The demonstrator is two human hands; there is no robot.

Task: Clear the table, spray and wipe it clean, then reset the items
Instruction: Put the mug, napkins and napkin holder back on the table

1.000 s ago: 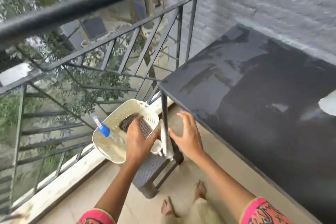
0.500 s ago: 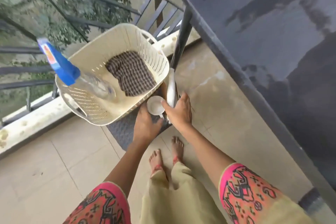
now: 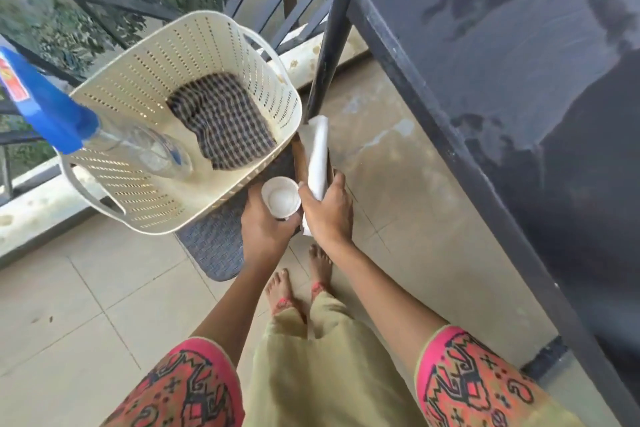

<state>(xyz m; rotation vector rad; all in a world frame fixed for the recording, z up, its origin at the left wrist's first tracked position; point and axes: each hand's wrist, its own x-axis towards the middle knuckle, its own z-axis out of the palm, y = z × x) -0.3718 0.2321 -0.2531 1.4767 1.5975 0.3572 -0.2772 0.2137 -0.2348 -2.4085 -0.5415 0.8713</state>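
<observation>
Left fingers (image 3: 292, 222) round cup (image 3: 280, 198), right fingers (image 3: 337, 185) round white bundle (image 3: 317, 149), beside basket rim (image 3: 291, 97).

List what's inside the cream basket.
A checked cloth lies on the basket floor; a clear spray bottle leans inside, blue head over the rim. Anything under the cloth is hidden.

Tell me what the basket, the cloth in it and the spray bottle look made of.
Basket: cream moulded plastic, matte, walls perforated in rows. Cloth: soft woven fabric, checked, lying crumpled. Spray bottle: clear body, probably plastic; glossy blue plastic head.
</observation>
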